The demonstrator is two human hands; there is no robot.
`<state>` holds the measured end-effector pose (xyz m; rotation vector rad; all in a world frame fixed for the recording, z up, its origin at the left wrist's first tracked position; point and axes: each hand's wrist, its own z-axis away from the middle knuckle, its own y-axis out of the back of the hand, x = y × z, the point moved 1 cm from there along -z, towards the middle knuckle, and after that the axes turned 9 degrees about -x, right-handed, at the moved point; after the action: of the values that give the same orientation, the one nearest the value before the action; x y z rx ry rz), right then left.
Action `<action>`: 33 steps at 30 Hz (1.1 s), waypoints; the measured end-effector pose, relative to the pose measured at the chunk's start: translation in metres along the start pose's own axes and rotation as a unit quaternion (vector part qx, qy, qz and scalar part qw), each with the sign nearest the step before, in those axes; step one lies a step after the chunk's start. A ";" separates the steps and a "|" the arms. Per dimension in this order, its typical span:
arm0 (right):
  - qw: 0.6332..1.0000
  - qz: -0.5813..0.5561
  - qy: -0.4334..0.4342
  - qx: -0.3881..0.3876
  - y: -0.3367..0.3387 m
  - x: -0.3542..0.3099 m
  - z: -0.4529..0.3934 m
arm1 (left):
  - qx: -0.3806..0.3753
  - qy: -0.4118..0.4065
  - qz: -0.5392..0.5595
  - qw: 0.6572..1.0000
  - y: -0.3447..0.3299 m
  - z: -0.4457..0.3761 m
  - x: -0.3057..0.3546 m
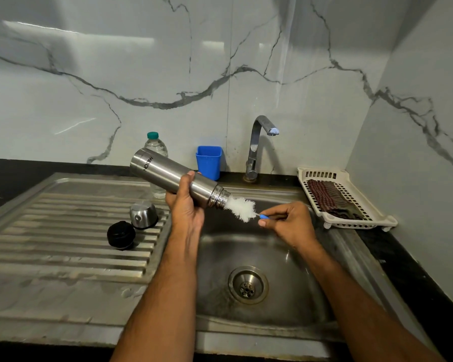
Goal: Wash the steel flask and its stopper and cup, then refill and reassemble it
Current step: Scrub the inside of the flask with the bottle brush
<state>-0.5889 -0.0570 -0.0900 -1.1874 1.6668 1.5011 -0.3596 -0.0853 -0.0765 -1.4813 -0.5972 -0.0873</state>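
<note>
The steel flask [173,176] lay tilted over the sink [311,296], mouth down-right toward the bottle brush [242,209]. The left hand [186,205] gripped its body; the right hand [288,223], nearer the mouth, pinched the brush handle along that axis.

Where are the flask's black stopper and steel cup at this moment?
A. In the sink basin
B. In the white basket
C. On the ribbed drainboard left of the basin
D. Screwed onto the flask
C: the black stopper and steel cup sit side by side on the ribbed drainboard, while the flask is open-mouthed.
</note>
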 end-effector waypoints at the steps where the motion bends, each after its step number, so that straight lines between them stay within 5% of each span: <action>1: 1.000 -0.001 0.003 0.000 0.001 0.000 0.000 | 0.000 0.000 0.000 1.000 0.000 0.000 0.000; 33: 0.999 -0.015 -0.005 -0.051 0.029 0.001 0.008 | 0.050 -0.058 0.012 0.997 0.012 0.001 0.042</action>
<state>-0.6166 -0.0501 -0.0794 -1.2516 1.5756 1.5861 -0.3196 -0.0699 -0.0692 -1.4025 -0.6685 0.0472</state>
